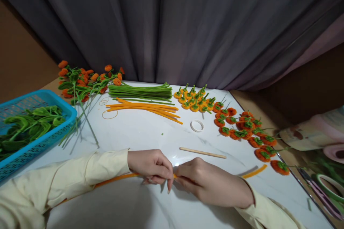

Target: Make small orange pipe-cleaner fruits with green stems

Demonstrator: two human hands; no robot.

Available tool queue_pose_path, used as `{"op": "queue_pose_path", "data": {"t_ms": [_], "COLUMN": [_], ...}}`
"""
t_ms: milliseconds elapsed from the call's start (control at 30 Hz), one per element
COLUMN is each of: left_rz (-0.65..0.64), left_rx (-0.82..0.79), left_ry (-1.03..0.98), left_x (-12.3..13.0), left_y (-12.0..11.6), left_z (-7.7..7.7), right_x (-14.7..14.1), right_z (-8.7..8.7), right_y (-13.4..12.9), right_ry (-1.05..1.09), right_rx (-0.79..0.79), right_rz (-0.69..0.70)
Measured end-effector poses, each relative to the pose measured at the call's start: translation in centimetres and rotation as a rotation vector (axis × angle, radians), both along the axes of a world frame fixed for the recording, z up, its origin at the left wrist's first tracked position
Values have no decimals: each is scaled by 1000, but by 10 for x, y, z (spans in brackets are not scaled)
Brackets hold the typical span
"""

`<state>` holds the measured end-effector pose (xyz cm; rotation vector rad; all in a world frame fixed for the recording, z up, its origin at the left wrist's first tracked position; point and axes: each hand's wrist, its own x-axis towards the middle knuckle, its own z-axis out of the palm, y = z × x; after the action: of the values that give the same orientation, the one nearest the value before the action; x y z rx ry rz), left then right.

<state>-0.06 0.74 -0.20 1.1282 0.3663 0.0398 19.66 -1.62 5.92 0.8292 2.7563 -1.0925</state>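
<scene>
My left hand (154,169) and my right hand (205,179) nearly meet above the front of the white table, both closed on one orange pipe cleaner (118,178). It runs out to the left under my sleeve, and its other end shows past my right wrist. A small bit of it is visible between my fingers; the fingertips partly hide the rest. Just beyond my right hand lies a wooden stick (202,152). Farther back are a bundle of orange pipe cleaners (142,107) and a stack of green ones (142,91).
A blue basket (70,112) with green leaves stands at left, beside orange flowers on stems (80,80). Yellow flower heads (195,100) and orange-red ones (245,125) lie at back right. A white tape ring (197,126) is nearby. Scissors (319,191) and green tape (331,186) sit far right.
</scene>
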Motion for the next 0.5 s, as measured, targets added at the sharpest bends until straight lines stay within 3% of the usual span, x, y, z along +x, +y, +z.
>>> {"op": "queue_pose_path", "data": {"t_ms": [500], "left_rz": [-58], "left_rx": [-51], "left_ry": [-12], "left_x": [-3], "left_y": [2], "left_z": [1], "right_x": [2], "right_z": [0], "right_y": [-5], "right_ry": [-24], "right_rx": [143], "right_rz": [110]}}
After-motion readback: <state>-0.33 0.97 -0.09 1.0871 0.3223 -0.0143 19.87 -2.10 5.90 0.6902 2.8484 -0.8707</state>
